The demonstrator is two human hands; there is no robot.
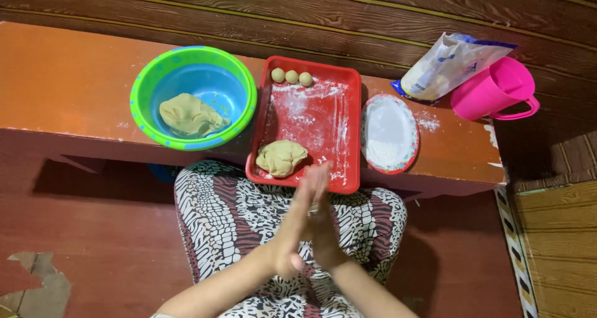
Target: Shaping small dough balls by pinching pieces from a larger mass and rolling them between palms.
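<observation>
Left hand (291, 234) and right hand (323, 221) press flat together, palm to palm; whether dough sits between them I cannot tell. At eleven o'clock a dough lump (282, 157) lies on the floured red tray (348, 131). Three balls (291, 76) are done at twelve; more dough (189, 116) waits in the bowl (146, 84) at ten

You have a single view, from the camera on your head, looking almost straight down past your lap at the low orange bench (74, 88) before you. It sits fairly near, the bench's left end cut off.
</observation>
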